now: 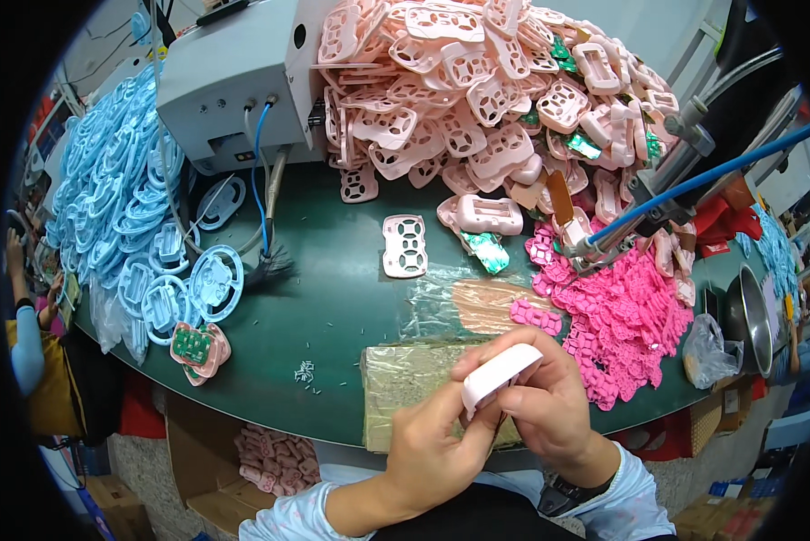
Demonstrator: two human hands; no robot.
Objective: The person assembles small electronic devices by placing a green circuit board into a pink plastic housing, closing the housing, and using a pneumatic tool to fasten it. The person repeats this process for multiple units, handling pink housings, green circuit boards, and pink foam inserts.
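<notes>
Heap of blue frames (107,194): far left, piled along the table edge.
Green circuit board (193,343): near the left table edge, set on pink shell pieces, well apart from the work.
Grey machine (234,104): behind the boards, a blue cable plugged into its front.
Small pale pins (305,371): loosely scattered on the green tabletop.
Wrapped pad (390,388): at the near table edge, partly hidden by the hands.
Perforated pink panel (405,246): alone beyond the pad, its long axis pointing away from the person.
Left hand (430,451): grasping the lower-left end of the casing between thumb and fingers.
Pale pink casing (504,371): raised above the pad between both hands, touching each; tipped on edge, long axis rising from lower left to upper right. Its inside cannot be made out.
Single magenta keypad (536,316): just beyond the right fingers, so nearer that hand; long axis roughly left to right.
Right hand (554,397): gripping the casing's right side, thumb below, fingers over the top.
Magenta keypad pile (626,329): right of the right hand, well within its side.
Metal bowl (751,316): far right, on its side.
</notes>
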